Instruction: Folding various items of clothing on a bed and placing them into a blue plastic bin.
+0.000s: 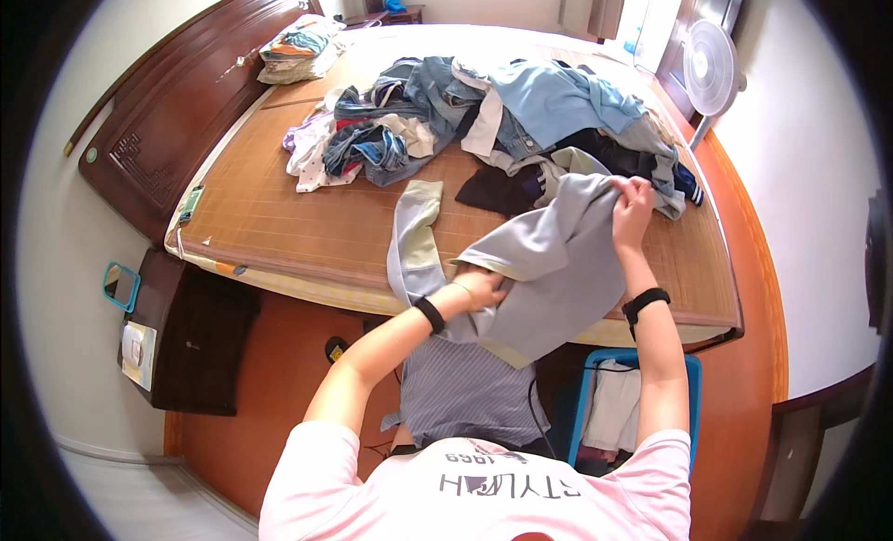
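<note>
A grey long-sleeved garment with pale greenish inner fabric point(565, 262) spans both hands at the bed's near edge. My right hand point(632, 205) pinches its upper right part. My left hand point(481, 287) reaches into an opening in the cloth, its fingers partly covered; whether it grips is not plain. One sleeve point(418, 241) lies bent on the brown bed mat point(293, 227), left of the rest. Beyond the garment is a heap of clothes, with a light blue top point(558, 98), blue denim pieces point(436, 87) and a dark garment point(499, 190).
A stack of folded cloths point(300, 49) sits by the wooden headboard point(174, 101). A blue basket point(693, 401) holding clothes stands on the floor at right. A dark bedside cabinet point(202, 345) is at left, a phone point(191, 205) on the bed's left edge, a white fan point(710, 66) at upper right.
</note>
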### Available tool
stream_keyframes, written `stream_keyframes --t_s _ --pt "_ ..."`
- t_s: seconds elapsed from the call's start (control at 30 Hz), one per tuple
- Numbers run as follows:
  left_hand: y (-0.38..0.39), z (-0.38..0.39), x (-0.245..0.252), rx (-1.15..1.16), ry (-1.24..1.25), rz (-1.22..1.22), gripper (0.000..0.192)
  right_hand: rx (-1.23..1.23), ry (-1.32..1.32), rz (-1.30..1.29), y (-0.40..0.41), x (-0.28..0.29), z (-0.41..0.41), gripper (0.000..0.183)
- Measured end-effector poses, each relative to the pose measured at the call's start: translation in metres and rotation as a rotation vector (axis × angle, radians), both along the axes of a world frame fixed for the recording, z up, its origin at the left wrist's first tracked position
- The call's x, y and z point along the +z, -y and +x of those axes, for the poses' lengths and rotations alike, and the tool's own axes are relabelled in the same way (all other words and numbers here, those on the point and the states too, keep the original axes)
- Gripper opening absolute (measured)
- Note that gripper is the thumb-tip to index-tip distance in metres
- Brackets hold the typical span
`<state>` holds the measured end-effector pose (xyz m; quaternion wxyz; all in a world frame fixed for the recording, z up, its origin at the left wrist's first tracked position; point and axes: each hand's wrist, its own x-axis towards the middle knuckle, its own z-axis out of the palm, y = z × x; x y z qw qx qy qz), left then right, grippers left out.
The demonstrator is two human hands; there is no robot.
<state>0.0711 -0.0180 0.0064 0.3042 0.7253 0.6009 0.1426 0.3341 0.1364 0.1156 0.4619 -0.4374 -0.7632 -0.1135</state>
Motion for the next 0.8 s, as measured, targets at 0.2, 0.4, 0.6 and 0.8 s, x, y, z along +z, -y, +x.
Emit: stream_keyframes --t_s 0.2,0.4,0.6,0.8 --pt "-0.024 -0.050 -0.029 0.188 -0.331 -0.081 0.094 0.025 0.360 -0.306 0.053 -0.135 0.020 0.038" --pt "-0.036 -0.062 -0.013 0.163 -0.286 -0.114 0.104 0.023 0.314 -0.358 0.058 -0.129 0.021 0.037" --pt "-0.018 -0.040 0.020 -0.041 -0.400 -0.587 0.130 0.025 0.457 -0.709 0.006 -0.104 0.018 0.046" --pt "0.029 -0.018 0.022 0.033 -0.490 -0.478 0.135 -0.090 0.270 -0.590 -0.015 -0.046 -0.037 0.054"
